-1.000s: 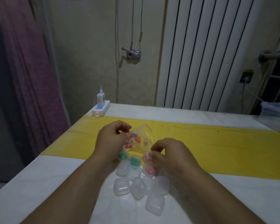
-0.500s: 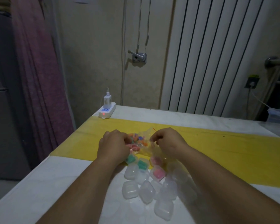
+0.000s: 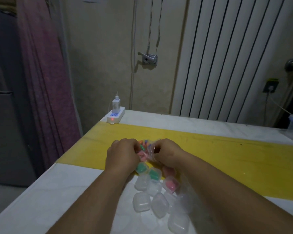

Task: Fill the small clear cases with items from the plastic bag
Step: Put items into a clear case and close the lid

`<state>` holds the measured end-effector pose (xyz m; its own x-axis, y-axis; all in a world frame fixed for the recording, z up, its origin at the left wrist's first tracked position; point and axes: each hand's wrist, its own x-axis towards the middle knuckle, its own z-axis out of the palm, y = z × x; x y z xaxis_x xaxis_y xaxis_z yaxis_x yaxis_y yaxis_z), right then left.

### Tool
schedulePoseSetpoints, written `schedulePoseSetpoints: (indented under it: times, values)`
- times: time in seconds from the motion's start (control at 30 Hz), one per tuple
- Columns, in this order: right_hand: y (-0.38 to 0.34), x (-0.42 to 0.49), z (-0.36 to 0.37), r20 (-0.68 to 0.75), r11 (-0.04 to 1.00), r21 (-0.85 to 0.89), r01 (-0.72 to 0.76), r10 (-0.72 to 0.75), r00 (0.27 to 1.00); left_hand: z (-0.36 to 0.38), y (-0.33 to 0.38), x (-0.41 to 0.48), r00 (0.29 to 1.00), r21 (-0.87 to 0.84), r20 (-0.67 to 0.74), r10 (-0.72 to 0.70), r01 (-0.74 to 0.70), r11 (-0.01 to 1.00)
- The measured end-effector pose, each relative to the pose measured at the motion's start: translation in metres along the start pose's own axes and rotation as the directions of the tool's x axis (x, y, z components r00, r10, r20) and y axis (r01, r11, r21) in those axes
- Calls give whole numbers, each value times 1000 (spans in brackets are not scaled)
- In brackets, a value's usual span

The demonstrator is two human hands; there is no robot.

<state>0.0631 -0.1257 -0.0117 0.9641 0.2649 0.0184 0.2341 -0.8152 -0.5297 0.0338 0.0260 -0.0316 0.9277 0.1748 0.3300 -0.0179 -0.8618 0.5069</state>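
Nearest the camera: cluster of small clear cases (image 3: pixel 156 198) on the counter (image 3: pixel 61 191), most still without contents, touching or overlapping one another. At the far edge of that cluster, just short of the hands: two cases showing green (image 3: pixel 148 170) and two showing pink (image 3: pixel 171 183), so judged filled.

Just beyond the cluster, over the yellow strip (image 3: pixel 227 157): plastic bag (image 3: pixel 146 150) held between both hands, above the counter. Left hand (image 3: pixel 123 155) curled round the bag's left side; right hand (image 3: pixel 167 153) pinching the film at its right edge. Coloured items (image 3: pixel 142 144) bunched inside, between the two grips. Whether the mouth was open: not resolvable, film too crumpled.

Risk, as a judgement: a pull too sharp at the mouth could spill items over the cluster and roll them off the counter edge left of it. Forearms passing low over the cluster could knock cases out of place.

Far beyond the cluster, at the counter's back corner: power strip (image 3: pixel 116 115) with charger plugged in.
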Motion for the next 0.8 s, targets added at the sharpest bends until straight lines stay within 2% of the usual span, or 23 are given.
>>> schedulePoseSetpoints:
  times: [0.23,0.37,0.53,0.67,0.8]
  values:
    - [-2,1,3,47,997,-60,56,-53,997,1,0,0,999,30,50,-7,6,1000]
    - [0,2,2,-1,998,-21,54,-54,999,2,0,0,999,39,33,-2,0,999]
    - [-4,-4,0,28,993,46,110,-111,993,5,-2,1,1000,66,-15,6,-5,998]
    - [-4,-3,-1,82,996,-27,91,-88,993,7,-3,2,1000,67,-23,3,-2,998]
    - [-6,-2,4,74,992,-65,107,-102,992,8,-5,4,1000,54,-16,-5,6,999]
